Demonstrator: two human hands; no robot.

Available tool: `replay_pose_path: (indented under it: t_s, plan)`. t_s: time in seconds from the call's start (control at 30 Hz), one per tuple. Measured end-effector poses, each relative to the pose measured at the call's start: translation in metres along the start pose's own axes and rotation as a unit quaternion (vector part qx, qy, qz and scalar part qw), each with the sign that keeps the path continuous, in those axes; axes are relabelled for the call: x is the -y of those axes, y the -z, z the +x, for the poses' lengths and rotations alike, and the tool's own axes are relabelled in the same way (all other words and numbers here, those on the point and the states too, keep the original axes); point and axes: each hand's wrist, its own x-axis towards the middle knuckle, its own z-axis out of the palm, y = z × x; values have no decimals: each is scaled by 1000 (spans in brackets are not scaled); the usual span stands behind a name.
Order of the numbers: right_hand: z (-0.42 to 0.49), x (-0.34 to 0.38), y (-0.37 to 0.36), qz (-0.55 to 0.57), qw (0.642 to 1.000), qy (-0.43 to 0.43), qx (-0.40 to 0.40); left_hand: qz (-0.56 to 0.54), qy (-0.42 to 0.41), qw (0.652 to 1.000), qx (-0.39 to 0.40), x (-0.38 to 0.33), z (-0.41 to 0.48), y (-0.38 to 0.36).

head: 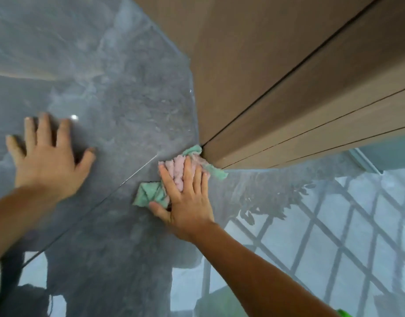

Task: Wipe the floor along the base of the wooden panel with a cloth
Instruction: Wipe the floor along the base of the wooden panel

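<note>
A crumpled pink and mint-green cloth [149,193] lies on the glossy grey floor [119,106] at the bottom corner of the brown wooden panel [277,65]. My right hand [187,202] presses flat on the cloth, fingers spread and pointing toward the panel's base; the cloth's far tip touches the corner. My left hand [48,156] rests flat on the bare floor to the left, fingers apart, holding nothing.
The panel has dark vertical grooves [311,124] and rises up and to the right. A thin tile joint [119,184] runs diagonally across the floor toward the cloth. The floor reflects a window grille [334,236] at lower right and foliage.
</note>
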Motion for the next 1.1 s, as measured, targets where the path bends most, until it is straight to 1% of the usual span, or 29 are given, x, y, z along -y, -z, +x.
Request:
replay_pose_path:
  t_s: [0.07,0.13,0.27,0.33,0.4,0.5,0.6,0.7,0.73,0.77,0.83,0.87,0.9,0.93,1.0,1.03,1.1]
  plan:
    - [35,3,5,2,1000,-5,-15,24,-1,1000,-11,9,-7,-9]
    - [76,4,14,-7,1000,-17,-4,33,-12,999,-25,11,-11,-16]
    - [185,-3,44,13,999,-50,-9,38,-24,997,-57,26,-5,-30]
    - [235,2,60,21,997,-74,4,34,-23,996,-83,32,-3,-38]
    - [263,12,68,36,994,-103,27,28,-24,995,-96,30,-4,-41]
    - [263,23,73,27,994,-105,34,25,-20,995,-93,25,-7,-35]
    - [229,25,70,6,997,-63,41,21,-9,996,-86,17,-10,-28]
    - [185,36,58,-33,998,-10,47,48,-3,996,-70,9,-12,-17]
    - [176,41,57,-47,998,7,30,56,-1,997,-58,8,-13,-14]
    - [173,45,58,-50,999,12,-5,62,-1,997,-49,8,-13,-12]
    - [183,45,65,-34,995,-9,-93,62,2,997,-42,6,-13,-8]
    - [195,44,68,-24,994,-27,-107,62,3,997,-42,5,-12,-7]
    - [206,42,70,-18,995,-48,-89,68,4,997,-39,5,-12,-6]
    - [216,41,69,-23,996,-66,-55,73,5,997,-34,4,-12,-6]
    - [225,40,60,-36,996,-76,-5,73,2,997,-32,4,-12,-7]
    - [224,42,55,-28,997,-68,0,73,1,997,-33,5,-12,-6]
    - [207,47,43,-18,999,-41,-15,73,-1,997,-35,6,-11,-5]
